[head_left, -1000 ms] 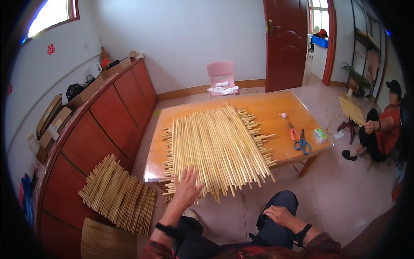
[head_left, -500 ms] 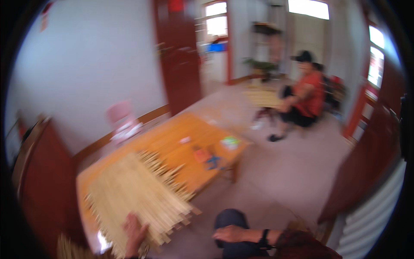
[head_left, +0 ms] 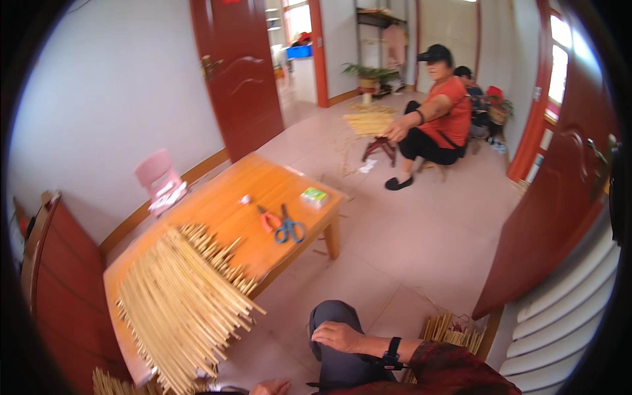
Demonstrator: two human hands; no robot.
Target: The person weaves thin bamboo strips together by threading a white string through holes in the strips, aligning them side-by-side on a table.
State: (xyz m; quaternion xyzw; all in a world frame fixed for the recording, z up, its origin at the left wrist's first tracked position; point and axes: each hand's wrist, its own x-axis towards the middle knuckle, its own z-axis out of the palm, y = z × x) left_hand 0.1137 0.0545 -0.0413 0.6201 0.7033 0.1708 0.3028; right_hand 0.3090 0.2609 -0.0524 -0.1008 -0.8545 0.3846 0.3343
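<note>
My right hand [head_left: 337,336] lies over my bent knee, its fingers loosely draped over the grey trouser leg, holding nothing. At the lower edge my left hand [head_left: 271,387] shows only in part, fingers stretched to the right with nothing seen in them; the rest is cut off. A panel of pale yellow stalks [head_left: 178,296], laid side by side, covers the near left of the wooden table [head_left: 263,181] and overhangs its front edge. Neither hand touches it. Scissors with blue handles [head_left: 288,230] and orange-handled pliers or cutters [head_left: 268,219] lie farther back.
A small green-and-white pack [head_left: 315,196] sits at the table's far right corner. A pink chair [head_left: 160,178] stands by the wall. Another person in a red shirt [head_left: 454,99] sits beyond, one arm stretched out by more stalks [head_left: 368,124]. Bundled stalks [head_left: 454,332] lie beside a white radiator [head_left: 559,316].
My left hand has drawn off the stalk panel, back to the lower edge. My right hand stays on the knee. The seated person has stretched out an arm. The view has shifted.
</note>
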